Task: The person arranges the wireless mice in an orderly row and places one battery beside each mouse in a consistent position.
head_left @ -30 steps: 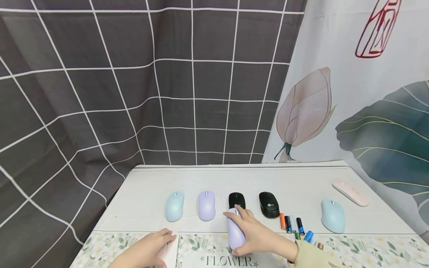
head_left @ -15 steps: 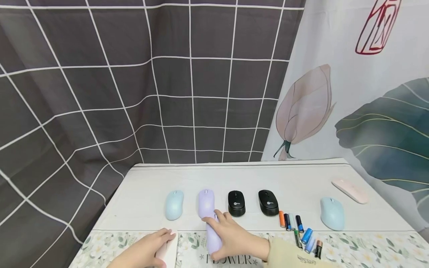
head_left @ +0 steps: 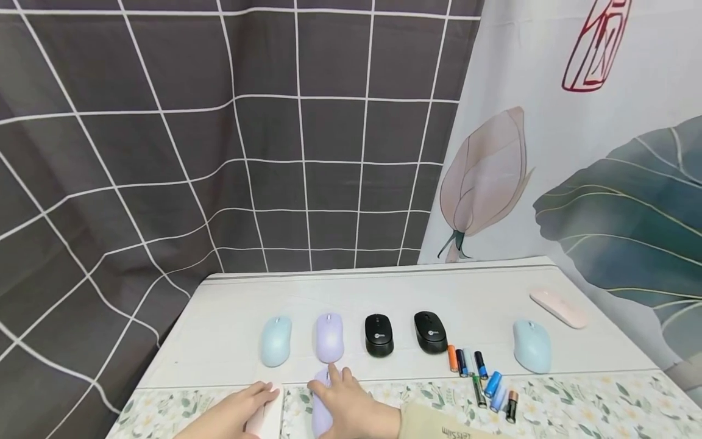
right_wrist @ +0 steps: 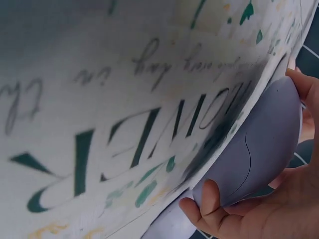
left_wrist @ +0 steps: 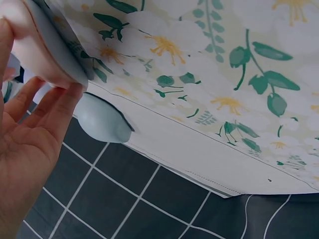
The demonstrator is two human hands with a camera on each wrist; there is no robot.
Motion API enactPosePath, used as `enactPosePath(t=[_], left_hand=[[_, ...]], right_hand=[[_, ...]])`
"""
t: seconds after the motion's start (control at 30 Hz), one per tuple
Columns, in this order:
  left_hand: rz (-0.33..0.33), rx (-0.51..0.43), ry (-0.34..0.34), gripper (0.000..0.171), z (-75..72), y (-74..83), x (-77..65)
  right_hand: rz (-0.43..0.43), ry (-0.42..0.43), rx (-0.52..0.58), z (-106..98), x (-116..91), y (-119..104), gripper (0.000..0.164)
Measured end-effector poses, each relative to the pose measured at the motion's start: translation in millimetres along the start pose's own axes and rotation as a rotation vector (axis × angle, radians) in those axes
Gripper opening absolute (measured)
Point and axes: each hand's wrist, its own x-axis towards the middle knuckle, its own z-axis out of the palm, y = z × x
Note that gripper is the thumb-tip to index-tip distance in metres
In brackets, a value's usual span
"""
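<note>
At the front of the table my left hand (head_left: 233, 417) grips a pale pink computer mouse (head_left: 269, 421) by its sides. The left wrist view shows the fingertips under the edge of that pink mouse (left_wrist: 45, 50). Just to the right, my right hand (head_left: 351, 408) holds a lilac mouse (head_left: 320, 414) between thumb and fingers, low over the floral mat. In the right wrist view the lilac mouse (right_wrist: 254, 149) is tilted on edge by the viewpoint. A second lilac mouse (head_left: 329, 337) lies directly behind it, and a light blue mouse (head_left: 276, 341) is to its left.
Two black mice (head_left: 379, 335) continue the row rightward. Several batteries (head_left: 492, 384) of mixed colours lie right of the right hand. Farther right are another light blue mouse (head_left: 532, 346) and a pink mouse (head_left: 559, 308). A dark checked curtain (head_left: 329, 183) hangs behind the table.
My right hand has carried the lilac mouse left, from in front of the left black mouse to in front of the other lilac one, close to my left hand. The left hand keeps its grip.
</note>
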Motion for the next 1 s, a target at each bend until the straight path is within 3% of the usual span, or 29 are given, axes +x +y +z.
enactPosePath(t=[0.37, 0.7, 1.0], left_hand=[[-0.018, -0.033, -0.014, 0.069, -2.6, 3.9, 1.7], [-0.045, -0.031, -0.020, 0.069, -5.2, 5.4, 0.9], [-0.040, -0.063, -0.024, 0.071, -4.4, 4.7, 1.9]], right_hand=[[0.066, -0.109, 0.036, 2.8, 4.9, -9.3, 0.077], [0.077, -0.026, -0.242, 12.6, 6.2, -15.7, 0.078], [0.063, -0.054, -0.282, 12.7, 4.2, -13.3, 0.080]])
